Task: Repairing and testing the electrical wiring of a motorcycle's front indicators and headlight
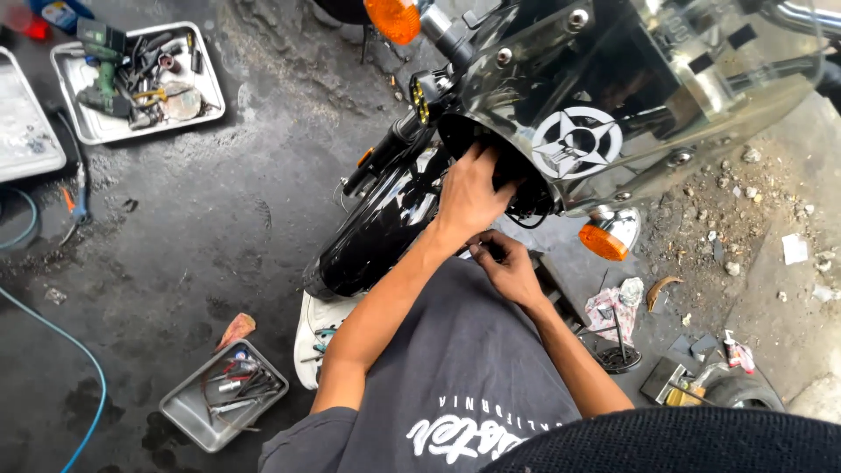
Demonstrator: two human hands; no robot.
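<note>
Black and glossy, the headlight shell (512,171) of the motorcycle took most of the left hand (469,194), whose fingers (491,166) reached over the shell's rim and into its hollow; their tips were hidden inside, so whether they gripped anything there could not be told. Just below the shell, the right hand (506,263) had its fingers curled together as if pinching something small, but the thing itself was too small to make out. Above the shell the clear windshield (666,79) with a white star emblem was cut off by the top edge. An orange turn signal (603,240) sat just right of the shell, another (394,17) above and left of it. Left of and below the shell ran the black front fender (372,232). Far to the upper left of the shell lay a metal tray (88,127) of tools, and to the lower left a smaller tray (188,412) with bits and drivers. A blue hose (83,350) crossed the dark, wet concrete floor (219,219) well left of the shell; rubble and scraps littered the floor to the shell's right.
</note>
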